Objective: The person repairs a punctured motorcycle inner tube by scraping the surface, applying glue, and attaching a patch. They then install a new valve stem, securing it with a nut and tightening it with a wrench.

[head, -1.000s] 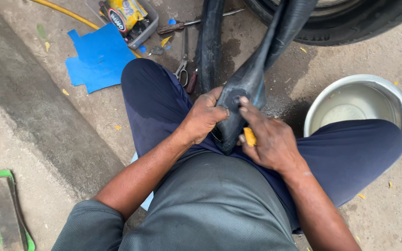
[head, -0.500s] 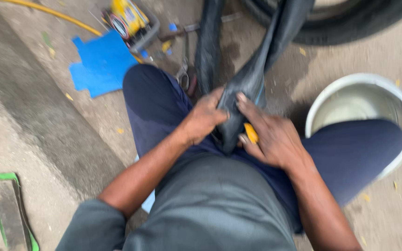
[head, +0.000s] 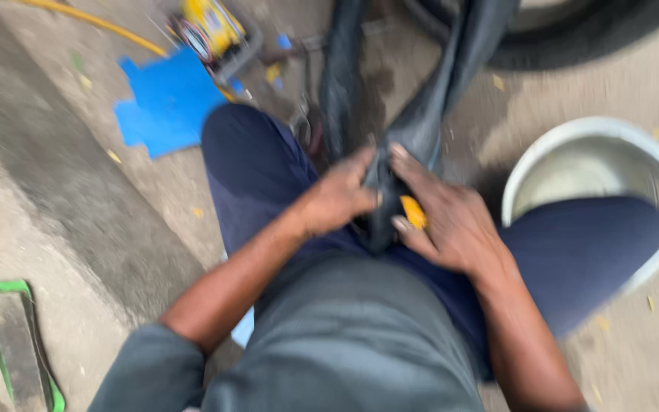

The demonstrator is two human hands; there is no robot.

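A black rubber inner tube (head: 429, 114) loops down from the top of the view to my lap. My left hand (head: 337, 200) grips the folded lower end of the tube from the left. My right hand (head: 448, 221) presses on the tube from the right, with a small yellow piece (head: 413, 214) under its fingers. Both hands rest between my knees in dark blue trousers. The picture is blurred by motion.
A metal basin (head: 600, 164) with water stands at the right, partly behind my right knee. A black tyre (head: 596, 34) lies at the top right. A blue sheet (head: 169, 103), a yellow can (head: 211, 27) and a green-edged flat tool (head: 13, 339) lie on the concrete.
The camera has tilted and shaken, blurring the view. My hands stay on the tube's folded end, with small shifts of the fingers.
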